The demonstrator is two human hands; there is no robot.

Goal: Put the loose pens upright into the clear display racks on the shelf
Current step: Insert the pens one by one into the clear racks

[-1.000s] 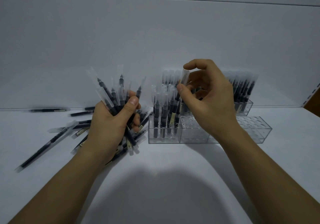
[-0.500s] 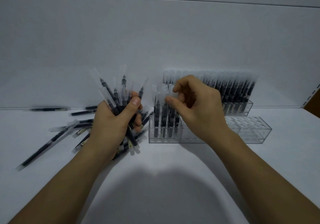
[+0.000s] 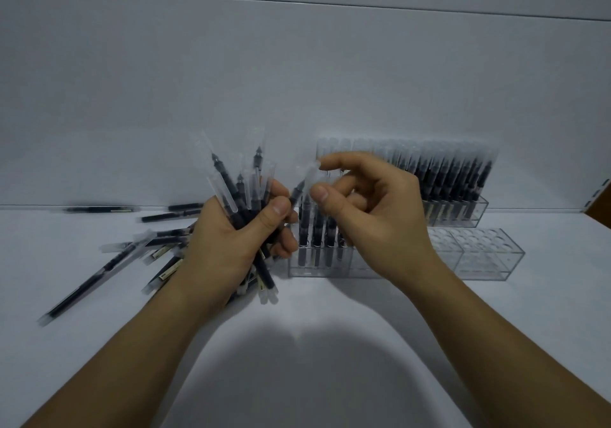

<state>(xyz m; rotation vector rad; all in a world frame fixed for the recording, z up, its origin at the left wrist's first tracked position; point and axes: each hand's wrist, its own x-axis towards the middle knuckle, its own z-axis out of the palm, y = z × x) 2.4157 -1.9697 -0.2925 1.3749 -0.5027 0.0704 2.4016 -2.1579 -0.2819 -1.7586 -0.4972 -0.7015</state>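
white flat shelf (image 3: 330, 328). 2 rows of clear boxy racks: back rack (image 3: 456, 219) full, front rack (image 3: 479, 255) about 4 dark pens at left end. left hand (image 3: 224, 245) grip clenched on bundle (image 3: 231, 189). right hand (image 3: 380, 222) grip pinches 1 clear-capped pen (image 3: 302, 182). loose pens (image 3: 109, 262) heaped left, count blurred.

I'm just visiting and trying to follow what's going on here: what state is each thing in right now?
left hand: grips bundle of pens, caps up
right hand: pinches single pen by its clear cap
single pen: tilted, beside the bundle
front rack: few pens upright at left end, right end empty
back rack: filled with upright pens
loose pens: lying flat on shelf
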